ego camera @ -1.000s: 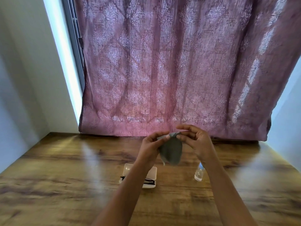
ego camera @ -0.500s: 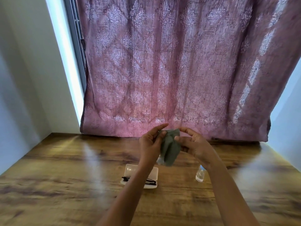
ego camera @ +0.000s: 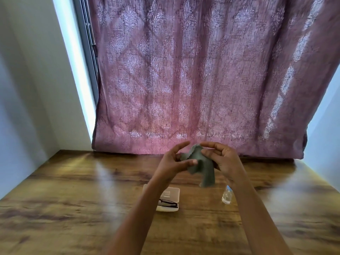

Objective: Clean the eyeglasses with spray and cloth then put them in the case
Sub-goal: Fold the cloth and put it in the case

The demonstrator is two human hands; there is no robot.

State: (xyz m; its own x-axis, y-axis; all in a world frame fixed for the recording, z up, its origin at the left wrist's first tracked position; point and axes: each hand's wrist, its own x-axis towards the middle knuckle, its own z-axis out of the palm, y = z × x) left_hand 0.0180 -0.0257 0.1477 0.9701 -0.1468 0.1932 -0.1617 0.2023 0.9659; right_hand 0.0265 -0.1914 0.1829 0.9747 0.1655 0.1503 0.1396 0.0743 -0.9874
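Note:
A grey-green cloth [ego camera: 207,172] hangs in the air above the table, held between both hands. My left hand [ego camera: 173,161] pinches its left edge with thumb and fingers; the index finger sticks up. My right hand [ego camera: 223,159] grips the cloth's top right. Below, an open white case [ego camera: 173,193] lies on the wooden table [ego camera: 73,199] with black eyeglasses [ego camera: 168,203] folded in its near half; my left forearm covers part of it. A small clear spray bottle [ego camera: 226,196] stands to the right of the case, partly behind my right wrist.
A mauve patterned curtain [ego camera: 193,80] hangs along the table's far edge. White walls close in on the left and right, with a window frame [ego camera: 88,52] beside the curtain.
The cloth has gone from hanging flat between the fingertips to bunched and twisted between the hands. Both hands shifted slightly and their fingers changed hold on it.

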